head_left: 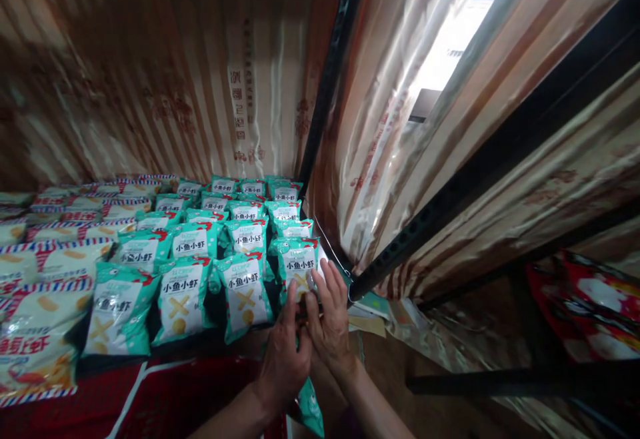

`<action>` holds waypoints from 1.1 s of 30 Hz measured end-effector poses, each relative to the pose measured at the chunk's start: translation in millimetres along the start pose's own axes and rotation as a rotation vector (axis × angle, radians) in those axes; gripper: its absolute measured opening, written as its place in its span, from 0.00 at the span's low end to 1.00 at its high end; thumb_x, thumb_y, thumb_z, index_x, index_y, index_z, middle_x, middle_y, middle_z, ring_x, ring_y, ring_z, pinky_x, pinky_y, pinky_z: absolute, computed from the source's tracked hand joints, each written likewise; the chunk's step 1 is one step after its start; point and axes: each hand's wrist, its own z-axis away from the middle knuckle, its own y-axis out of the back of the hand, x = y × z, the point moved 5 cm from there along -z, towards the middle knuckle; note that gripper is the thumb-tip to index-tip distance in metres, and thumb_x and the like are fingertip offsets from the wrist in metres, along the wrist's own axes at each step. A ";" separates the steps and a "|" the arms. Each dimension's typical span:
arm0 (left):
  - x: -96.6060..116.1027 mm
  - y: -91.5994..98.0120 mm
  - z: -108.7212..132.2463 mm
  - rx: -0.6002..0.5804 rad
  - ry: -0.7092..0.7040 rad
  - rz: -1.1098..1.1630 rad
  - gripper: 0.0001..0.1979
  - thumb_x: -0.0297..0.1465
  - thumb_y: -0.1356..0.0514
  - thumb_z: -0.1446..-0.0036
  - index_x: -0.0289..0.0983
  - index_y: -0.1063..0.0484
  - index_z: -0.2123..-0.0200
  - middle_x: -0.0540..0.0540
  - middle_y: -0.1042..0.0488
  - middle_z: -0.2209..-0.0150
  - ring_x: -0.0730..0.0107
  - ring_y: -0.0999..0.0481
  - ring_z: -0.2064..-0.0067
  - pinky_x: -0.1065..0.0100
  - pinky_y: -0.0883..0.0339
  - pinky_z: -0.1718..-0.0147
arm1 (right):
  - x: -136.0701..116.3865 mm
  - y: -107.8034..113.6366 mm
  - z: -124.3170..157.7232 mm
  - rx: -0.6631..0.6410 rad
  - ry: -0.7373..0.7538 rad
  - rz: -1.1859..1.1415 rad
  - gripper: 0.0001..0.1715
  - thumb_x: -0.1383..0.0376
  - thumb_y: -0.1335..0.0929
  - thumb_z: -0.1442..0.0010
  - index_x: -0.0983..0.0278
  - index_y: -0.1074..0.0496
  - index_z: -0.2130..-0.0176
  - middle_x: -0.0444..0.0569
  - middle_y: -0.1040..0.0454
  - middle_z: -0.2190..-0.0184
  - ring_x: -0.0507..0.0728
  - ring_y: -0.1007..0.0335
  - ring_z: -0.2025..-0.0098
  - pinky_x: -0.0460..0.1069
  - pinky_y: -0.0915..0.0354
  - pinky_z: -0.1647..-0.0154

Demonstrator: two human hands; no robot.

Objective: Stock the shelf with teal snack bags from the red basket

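At the front right corner of the rows stands a teal-and-white snack bag (299,260). My right hand (330,312) rests against its right side, fingers stretched out and holding nothing. The extended index finger of my left hand (285,356) reaches the lower front of the same bag, while its other fingers curl inward. Another teal snack bag (310,407) hangs below, between my wrists. It appears gripped in the curled fingers of my left hand, though the hold itself is hidden. Left of my hands, a matching upright bag (245,296) leans back.
Several red-white-blue striped snack bags (45,332) fill the left side, above a red surface (185,399). Dark metal posts (400,256) rise at the right of the rows. Draped plastic sheeting (200,79) hangs behind. Red packages (595,306) lie at the far right.
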 end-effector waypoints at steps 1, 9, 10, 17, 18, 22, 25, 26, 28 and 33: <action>-0.5 0.0 0.5 -0.006 0.003 0.013 0.34 0.26 0.52 0.42 0.33 0.58 0.33 0.36 0.46 0.35 0.60 0.37 0.39 0.59 0.40 0.42 | -2.2 2.4 -1.5 0.000 0.011 0.008 0.31 0.72 0.40 0.37 0.57 0.47 0.37 0.53 0.47 0.35 0.65 0.54 0.34 0.67 0.44 0.40; -7.1 -8.8 2.1 -0.032 -0.009 0.115 0.34 0.30 0.51 0.42 0.27 0.58 0.34 0.34 0.54 0.33 0.60 0.53 0.32 0.56 0.54 0.36 | -31.5 10.9 -30.6 0.016 0.103 0.062 0.30 0.73 0.40 0.38 0.61 0.45 0.38 0.56 0.44 0.37 0.65 0.52 0.34 0.66 0.45 0.39; -7.6 -10.3 1.5 -0.033 0.011 0.108 0.34 0.29 0.51 0.42 0.27 0.56 0.34 0.33 0.53 0.33 0.59 0.53 0.32 0.56 0.55 0.36 | -34.8 9.4 -38.8 0.012 0.114 0.063 0.30 0.73 0.39 0.38 0.62 0.44 0.38 0.56 0.43 0.37 0.64 0.52 0.34 0.66 0.45 0.39; -2.5 -8.5 0.8 -0.044 0.125 0.103 0.35 0.25 0.52 0.45 0.29 0.56 0.34 0.35 0.48 0.34 0.61 0.41 0.37 0.62 0.46 0.40 | -27.7 -22.2 -124.0 -0.061 0.092 0.157 0.21 0.70 0.40 0.37 0.64 0.33 0.46 0.54 0.39 0.39 0.62 0.56 0.33 0.64 0.48 0.37; -1.1 -7.9 0.9 -0.057 0.114 0.110 0.36 0.24 0.52 0.45 0.29 0.58 0.33 0.35 0.48 0.34 0.61 0.40 0.38 0.62 0.45 0.41 | -23.2 -30.5 -136.5 -0.082 0.077 0.176 0.20 0.69 0.40 0.38 0.65 0.32 0.47 0.54 0.38 0.39 0.62 0.55 0.33 0.63 0.48 0.37; -3.8 -7.2 0.2 -0.080 0.119 0.103 0.37 0.22 0.53 0.47 0.30 0.61 0.33 0.34 0.41 0.37 0.63 0.33 0.44 0.63 0.41 0.44 | -3.8 -72.7 -176.0 -0.285 0.008 0.251 0.21 0.69 0.38 0.41 0.65 0.29 0.49 0.53 0.37 0.40 0.63 0.54 0.34 0.62 0.48 0.37; -10.2 -10.7 -1.8 -0.118 0.148 0.102 0.39 0.22 0.53 0.47 0.29 0.63 0.33 0.35 0.34 0.43 0.62 0.30 0.48 0.63 0.39 0.46 | 9.8 -102.4 -194.3 -0.466 -0.054 0.299 0.24 0.67 0.38 0.42 0.63 0.32 0.45 0.51 0.38 0.38 0.65 0.57 0.33 0.63 0.49 0.38; -12.2 -11.8 -2.4 -0.131 0.163 0.103 0.39 0.23 0.52 0.47 0.29 0.64 0.33 0.35 0.33 0.44 0.62 0.30 0.49 0.63 0.39 0.46 | 13.9 -110.5 -198.9 -0.516 -0.079 0.317 0.25 0.67 0.39 0.41 0.62 0.33 0.44 0.50 0.38 0.38 0.66 0.59 0.33 0.64 0.49 0.38; -14.7 -12.8 -3.7 -0.141 0.193 0.105 0.39 0.23 0.52 0.48 0.30 0.64 0.33 0.36 0.32 0.44 0.62 0.30 0.49 0.63 0.39 0.46 | 20.7 -124.0 -206.7 -0.596 -0.115 0.354 0.26 0.66 0.40 0.40 0.60 0.34 0.43 0.48 0.39 0.38 0.68 0.60 0.32 0.65 0.50 0.39; -11.3 -9.5 -6.6 -0.138 0.219 0.143 0.39 0.25 0.50 0.47 0.34 0.62 0.33 0.39 0.37 0.40 0.63 0.30 0.49 0.65 0.40 0.46 | 28.3 -142.6 -220.3 -0.674 -0.068 0.444 0.23 0.66 0.42 0.39 0.59 0.29 0.47 0.48 0.37 0.39 0.69 0.56 0.34 0.64 0.52 0.39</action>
